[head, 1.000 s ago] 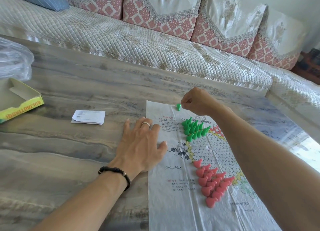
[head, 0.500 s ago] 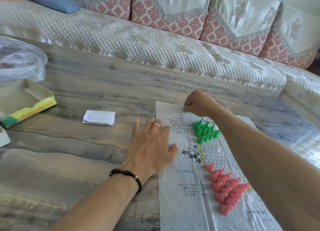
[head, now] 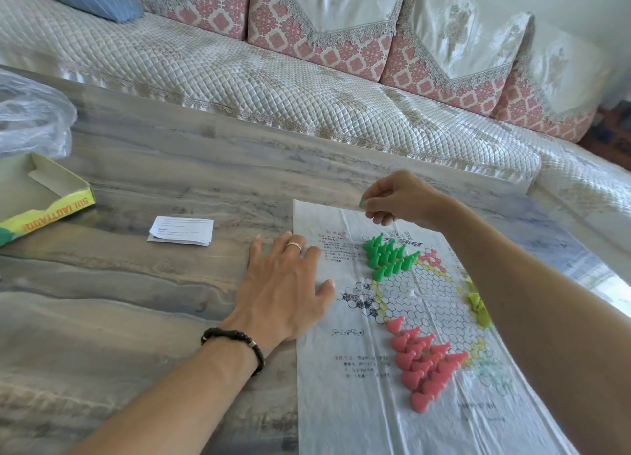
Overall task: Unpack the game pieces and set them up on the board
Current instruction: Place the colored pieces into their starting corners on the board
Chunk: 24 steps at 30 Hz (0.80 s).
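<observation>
A thin plastic game board sheet (head: 358, 403) printed with a hexagon grid lies on the table. Several green pieces (head: 387, 256) stand in a triangle at its far corner. Several pink pieces (head: 423, 362) fill the near corner. Yellow-green pieces (head: 478, 306) show at the right, partly hidden by my right arm. My right hand (head: 399, 200) hovers above the sheet's far edge and pinches one green piece (head: 362, 203) between thumb and fingers. My left hand (head: 285, 290) lies flat, fingers spread, pressing the sheet's left edge to the table.
An open yellow-green game box (head: 44, 198) sits at the far left, with a clear plastic bag (head: 30, 113) behind it. A folded white leaflet (head: 181, 231) lies left of the sheet. A quilted sofa (head: 273, 82) runs along the table's far side.
My right hand stays at the sheet's far edge with the green piece, now lifted slightly and turned so the piece shows. My left hand keeps pressing the sheet. The camera shifted.
</observation>
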Motion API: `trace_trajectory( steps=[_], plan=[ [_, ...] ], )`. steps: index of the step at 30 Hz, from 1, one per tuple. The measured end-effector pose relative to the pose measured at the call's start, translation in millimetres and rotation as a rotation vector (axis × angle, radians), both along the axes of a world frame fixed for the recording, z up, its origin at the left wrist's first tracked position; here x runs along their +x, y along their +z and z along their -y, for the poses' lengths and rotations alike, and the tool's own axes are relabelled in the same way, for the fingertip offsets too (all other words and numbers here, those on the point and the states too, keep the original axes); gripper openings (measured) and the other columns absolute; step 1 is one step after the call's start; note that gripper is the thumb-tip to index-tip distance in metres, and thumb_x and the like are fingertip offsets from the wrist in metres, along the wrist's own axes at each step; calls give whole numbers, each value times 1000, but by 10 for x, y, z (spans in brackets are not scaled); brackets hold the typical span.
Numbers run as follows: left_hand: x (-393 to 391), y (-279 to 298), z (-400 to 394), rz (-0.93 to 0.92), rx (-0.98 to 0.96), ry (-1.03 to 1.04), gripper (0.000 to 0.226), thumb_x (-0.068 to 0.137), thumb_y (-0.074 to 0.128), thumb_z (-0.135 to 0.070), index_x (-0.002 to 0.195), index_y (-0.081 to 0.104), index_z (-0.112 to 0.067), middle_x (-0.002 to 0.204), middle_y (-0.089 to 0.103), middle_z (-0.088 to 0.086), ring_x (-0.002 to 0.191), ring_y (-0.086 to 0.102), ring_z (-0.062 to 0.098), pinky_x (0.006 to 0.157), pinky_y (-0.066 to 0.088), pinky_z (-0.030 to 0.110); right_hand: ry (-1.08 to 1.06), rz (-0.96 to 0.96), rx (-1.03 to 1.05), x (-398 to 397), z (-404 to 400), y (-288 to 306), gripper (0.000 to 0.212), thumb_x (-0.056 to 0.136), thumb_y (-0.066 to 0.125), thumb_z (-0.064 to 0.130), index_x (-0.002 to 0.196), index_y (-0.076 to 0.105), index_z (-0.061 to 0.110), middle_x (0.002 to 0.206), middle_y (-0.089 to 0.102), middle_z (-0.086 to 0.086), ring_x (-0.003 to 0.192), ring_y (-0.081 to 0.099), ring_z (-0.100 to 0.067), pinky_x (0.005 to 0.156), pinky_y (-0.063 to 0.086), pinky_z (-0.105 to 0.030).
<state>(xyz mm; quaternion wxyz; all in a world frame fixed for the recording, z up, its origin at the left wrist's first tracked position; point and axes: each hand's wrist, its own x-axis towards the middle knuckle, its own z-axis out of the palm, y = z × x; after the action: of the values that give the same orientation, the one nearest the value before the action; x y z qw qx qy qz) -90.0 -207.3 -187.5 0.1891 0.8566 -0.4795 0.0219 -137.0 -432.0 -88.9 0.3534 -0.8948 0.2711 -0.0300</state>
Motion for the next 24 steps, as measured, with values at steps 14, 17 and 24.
trace_trajectory(
  steps=[14,17,24],
  plan=[
    [3,-12,-3,4,-8,-1,56,89,32,-57,132,44,-23,147,39,6,141,23,21,113,13,55,98,-228,-324,-35,52,62,8,80,76,15,75,73,20,60,67,6,47,54,-2,43,43,-12],
    [1,-18,-2,7,-6,2,56,89,32,-57,132,44,-23,147,39,5,141,23,21,113,13,55,111,-270,-388,-5,49,44,8,79,77,19,73,73,22,56,65,12,37,47,5,41,38,-12],
    [-1,-10,0,0,2,3,55,89,34,-56,132,43,-23,149,36,5,142,21,20,113,13,54,177,-365,-477,44,-9,9,4,80,77,20,81,75,17,63,66,12,40,50,6,49,34,-14]
  ],
)
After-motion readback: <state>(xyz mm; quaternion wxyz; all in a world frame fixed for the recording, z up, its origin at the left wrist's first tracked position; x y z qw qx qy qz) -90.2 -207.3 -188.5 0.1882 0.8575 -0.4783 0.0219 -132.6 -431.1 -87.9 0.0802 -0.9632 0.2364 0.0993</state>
